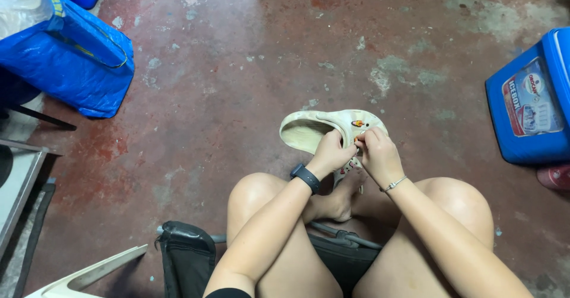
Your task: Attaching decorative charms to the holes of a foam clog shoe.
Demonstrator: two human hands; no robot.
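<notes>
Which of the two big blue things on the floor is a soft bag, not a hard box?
The blue bag at upper left: crumpled, with handles. The blue cooler box at right is rigid.

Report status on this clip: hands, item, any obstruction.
Left hand and right hand both closed on the cream clog, fingers at its decorated top. Clog held above the red floor. Nothing blocking.

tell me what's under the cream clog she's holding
Under the cream clog lies worn red concrete floor. Both hands, left hand and right hand, cover its near edge, so what sits beneath there is hidden.
</notes>
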